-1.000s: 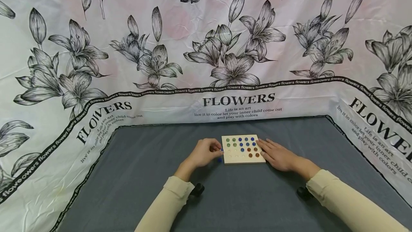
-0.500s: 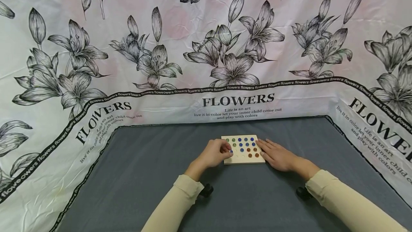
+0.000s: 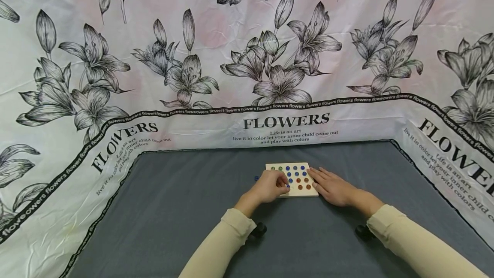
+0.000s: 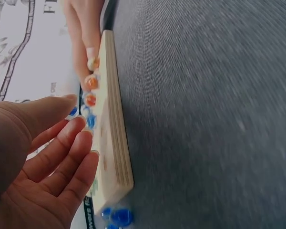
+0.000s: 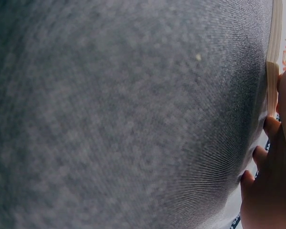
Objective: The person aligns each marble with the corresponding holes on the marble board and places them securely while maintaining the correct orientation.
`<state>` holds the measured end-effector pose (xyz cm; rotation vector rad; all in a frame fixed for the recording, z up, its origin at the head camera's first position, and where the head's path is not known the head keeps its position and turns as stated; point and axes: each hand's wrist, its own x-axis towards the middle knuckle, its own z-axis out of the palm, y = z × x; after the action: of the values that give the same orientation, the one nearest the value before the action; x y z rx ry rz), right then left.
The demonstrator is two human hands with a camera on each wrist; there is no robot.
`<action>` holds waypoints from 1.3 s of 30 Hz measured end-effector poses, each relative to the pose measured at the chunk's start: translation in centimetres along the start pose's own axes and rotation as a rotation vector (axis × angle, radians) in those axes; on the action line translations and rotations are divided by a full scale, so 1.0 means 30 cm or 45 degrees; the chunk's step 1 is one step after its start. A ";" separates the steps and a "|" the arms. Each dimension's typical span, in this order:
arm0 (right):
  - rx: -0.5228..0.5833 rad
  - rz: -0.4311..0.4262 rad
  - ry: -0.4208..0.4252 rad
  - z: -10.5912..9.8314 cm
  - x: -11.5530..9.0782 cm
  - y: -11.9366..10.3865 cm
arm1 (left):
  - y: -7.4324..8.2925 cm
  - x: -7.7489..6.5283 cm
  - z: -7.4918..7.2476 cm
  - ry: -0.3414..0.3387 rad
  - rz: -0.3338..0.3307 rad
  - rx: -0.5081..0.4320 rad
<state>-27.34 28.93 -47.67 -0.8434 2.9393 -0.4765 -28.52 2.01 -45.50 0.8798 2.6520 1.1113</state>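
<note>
A pale wooden board [image 3: 294, 193] with rows of hollows lies on the grey cloth. Green marbles [image 3: 280, 168], blue marbles [image 3: 295, 168] and amber-red marbles [image 3: 300, 187] sit in many of its hollows. Over the near left part of the board, my left hand [image 3: 267, 187] pinches a blue marble [image 4: 73, 111] between thumb and fingertips. That hand hides part of the board's left side in the head view. My right hand [image 3: 336, 188] rests with extended fingers along the board's right edge, its fingertips beside the marbles there.
Several loose blue marbles [image 4: 121, 217] lie on the cloth off the board's left edge. A grey cloth [image 3: 173, 209] covers the table. Behind it hangs a white curtain [image 3: 216, 132] printed with flowers and lettering.
My left hand has moved right from beside the board's left edge to over its near rows, carrying a blue marble. The right hand has stayed at the right edge.
</note>
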 end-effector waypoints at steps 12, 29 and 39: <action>-0.010 -0.053 0.054 0.013 -0.002 0.009 | 0.023 0.036 0.044 0.017 -0.034 0.118; -0.014 -0.039 0.042 0.024 0.003 0.023 | 0.043 0.041 0.073 0.066 -0.100 0.170; -0.020 -0.014 0.035 0.031 0.005 0.032 | 0.041 0.011 0.035 0.107 0.022 0.158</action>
<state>-27.85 29.35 -48.84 -0.8618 2.9687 -0.4695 -27.88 3.53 -45.38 0.8974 2.8135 1.0186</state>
